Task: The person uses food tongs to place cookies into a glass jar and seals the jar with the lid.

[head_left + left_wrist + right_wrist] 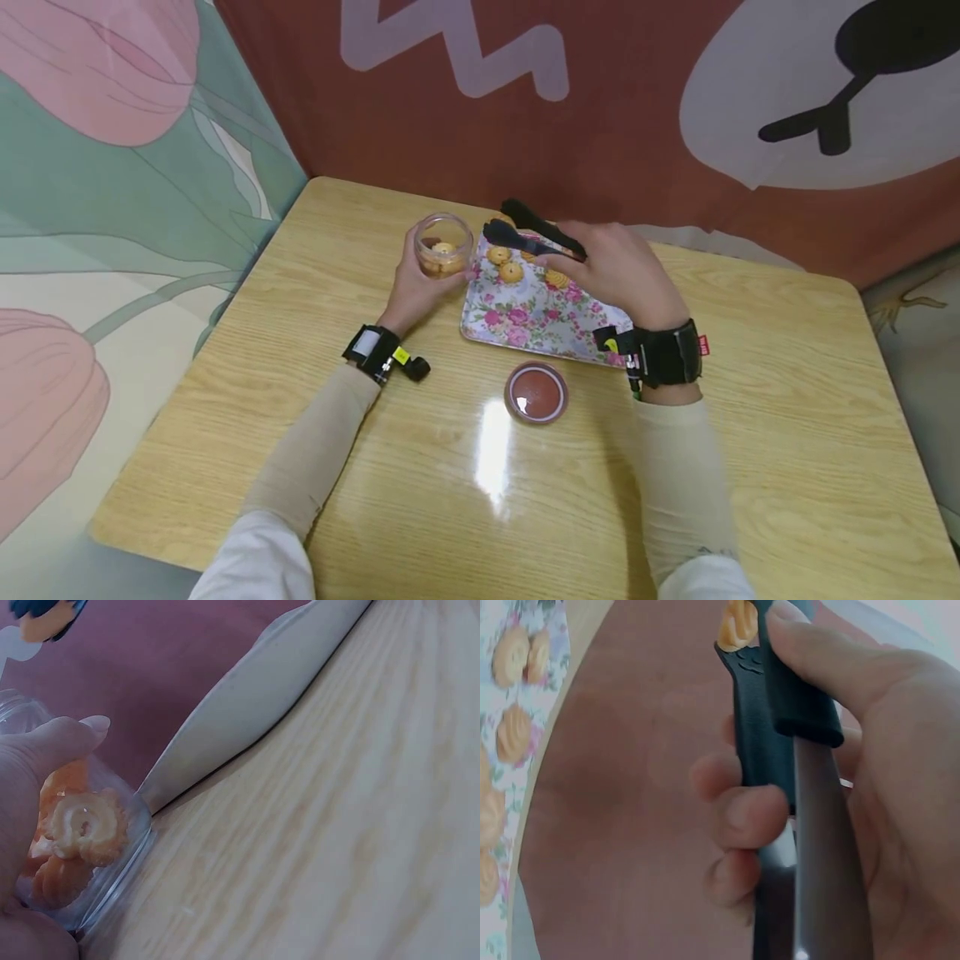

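Observation:
My left hand grips a clear jar from the side, holding it upright beside the tray's left edge. Several cookies lie inside the jar, their swirled shapes plain in the left wrist view. In my right hand is a pair of tongs, black with metal handles, pointing left over the tray toward the jar. A golden piped cookie sits between the tong tips. Below them, more cookies rest on the flowered tray; my right hand and the tongs hide part of it.
A round reddish lid with a pale ring lies on the wooden table in front of the tray. Along the table's back edge hangs a red-brown printed cloth. A patterned wall covering stands to the left.

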The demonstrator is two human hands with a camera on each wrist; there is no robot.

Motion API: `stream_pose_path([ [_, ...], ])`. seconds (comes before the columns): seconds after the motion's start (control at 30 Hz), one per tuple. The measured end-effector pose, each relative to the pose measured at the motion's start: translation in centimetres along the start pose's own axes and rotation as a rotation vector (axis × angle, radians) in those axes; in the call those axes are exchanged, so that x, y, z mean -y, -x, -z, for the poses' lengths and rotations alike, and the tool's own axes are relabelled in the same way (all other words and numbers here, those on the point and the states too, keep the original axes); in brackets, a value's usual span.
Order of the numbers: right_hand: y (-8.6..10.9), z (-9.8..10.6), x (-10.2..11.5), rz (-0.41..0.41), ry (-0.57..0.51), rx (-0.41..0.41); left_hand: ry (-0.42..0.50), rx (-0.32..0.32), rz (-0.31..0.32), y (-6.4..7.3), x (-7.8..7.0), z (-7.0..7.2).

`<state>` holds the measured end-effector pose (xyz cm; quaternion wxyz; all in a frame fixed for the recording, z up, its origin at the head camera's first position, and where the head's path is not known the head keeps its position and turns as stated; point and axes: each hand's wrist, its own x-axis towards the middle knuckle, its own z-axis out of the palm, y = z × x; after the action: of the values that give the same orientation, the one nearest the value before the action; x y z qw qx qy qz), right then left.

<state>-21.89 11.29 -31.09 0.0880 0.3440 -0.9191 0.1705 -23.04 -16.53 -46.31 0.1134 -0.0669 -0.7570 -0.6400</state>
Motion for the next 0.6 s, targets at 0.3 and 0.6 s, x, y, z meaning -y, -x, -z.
stream_pose_path([
  [0.3,-2.4,-1.7,1.8,0.031,0.032,-0.008,-0.003,0.012,-0.007,0.8,-3.1,0.2],
  [0.6,-4.3,-3.5,2.9,0.043,0.078,0.028,0.045,0.014,-0.055,0.5,-2.8,0.0],
])
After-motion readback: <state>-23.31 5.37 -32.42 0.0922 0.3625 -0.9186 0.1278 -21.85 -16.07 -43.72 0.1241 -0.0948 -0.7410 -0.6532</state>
